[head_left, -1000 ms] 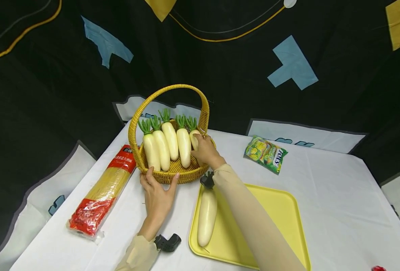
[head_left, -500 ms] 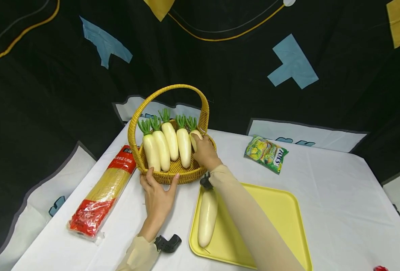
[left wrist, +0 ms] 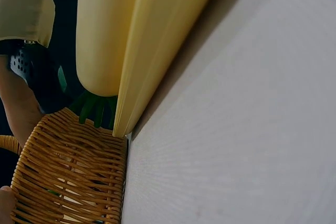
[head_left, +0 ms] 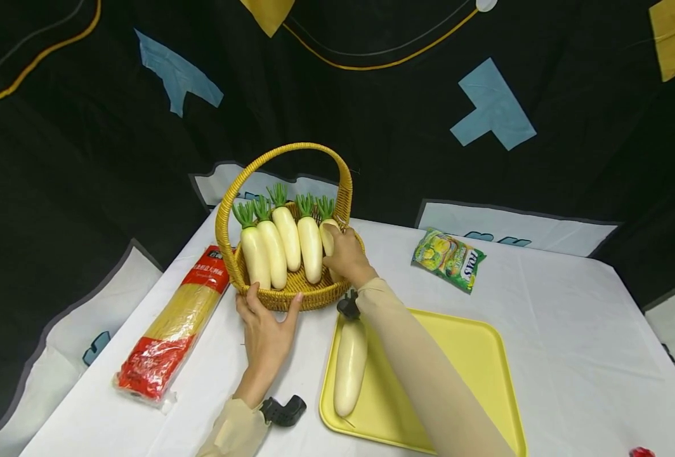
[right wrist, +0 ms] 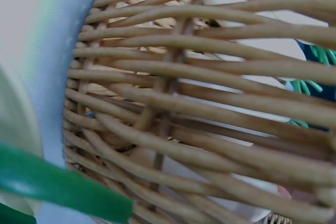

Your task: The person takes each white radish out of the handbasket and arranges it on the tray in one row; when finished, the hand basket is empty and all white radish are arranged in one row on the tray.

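A wicker basket point(head_left: 309, 298) with a tall arched handle holds several white radishes point(head_left: 277, 254) with green tops, side by side. My right hand point(head_left: 347, 257) reaches over the basket's right rim and grips the rightmost radish point(head_left: 328, 236), partly covering it. At the near wall, my left hand point(head_left: 268, 333) touches the rim with spread fingers and thumb. One more radish point(head_left: 350, 371) lies along the left side of a yellow tray point(head_left: 457, 368). In the right wrist view, basket weave point(right wrist: 199, 82) and a green stem point(right wrist: 63, 182) hide the right hand.
A red-and-yellow pack of spaghetti point(head_left: 174, 320) lies left of the basket. Beyond the tray is a green snack bag point(head_left: 448, 260). A small red thing point(head_left: 641, 452) shows at the bottom right edge. White cloth point(head_left: 566, 330) covers the table, against a black curtain.
My right hand shifts slightly on the rightmost radish, and the radish's lower end shows below the fingers now. The left hand and the basket stay put.
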Demonstrator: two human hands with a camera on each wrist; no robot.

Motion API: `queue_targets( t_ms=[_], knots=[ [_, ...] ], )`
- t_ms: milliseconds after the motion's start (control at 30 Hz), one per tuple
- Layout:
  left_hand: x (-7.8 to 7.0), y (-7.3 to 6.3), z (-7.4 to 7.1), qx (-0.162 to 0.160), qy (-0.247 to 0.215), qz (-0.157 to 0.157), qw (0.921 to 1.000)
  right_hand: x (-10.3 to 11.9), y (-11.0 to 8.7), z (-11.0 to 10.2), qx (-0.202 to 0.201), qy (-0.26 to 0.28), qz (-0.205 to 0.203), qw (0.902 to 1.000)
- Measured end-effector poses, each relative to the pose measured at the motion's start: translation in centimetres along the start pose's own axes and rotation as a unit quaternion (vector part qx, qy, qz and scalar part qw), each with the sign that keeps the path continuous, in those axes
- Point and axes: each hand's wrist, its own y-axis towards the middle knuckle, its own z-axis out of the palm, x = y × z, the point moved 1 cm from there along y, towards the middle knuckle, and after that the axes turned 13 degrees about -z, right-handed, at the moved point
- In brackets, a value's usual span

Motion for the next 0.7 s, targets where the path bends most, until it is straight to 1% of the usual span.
queue_targets(
  t_ms=[167, 367, 567, 700],
  knots=[
    [-0.1, 0.0, -0.1, 0.002, 0.001, -0.004, 1.0000, -0.2, -0.2, -0.6, 0.013, 0.026, -0.005, 0.9996],
    [-0.2, 0.0, -0.2, 0.009, 0.000, -0.007, 0.9999, -0.6, -0.8, -1.7, 0.023, 0.056, -0.031, 0.9977],
    [-0.2, 0.1, -0.1, 0.011, 0.002, -0.008, 0.9999, -0.6, -1.5, -3.0, 0.003, 0.061, -0.060, 0.9963],
    [-0.2, 0.0, 0.0, 0.007, 0.003, -0.005, 1.0000, -0.4, -2.1, -3.9, -0.024, 0.069, -0.076, 0.9944]
  ],
)
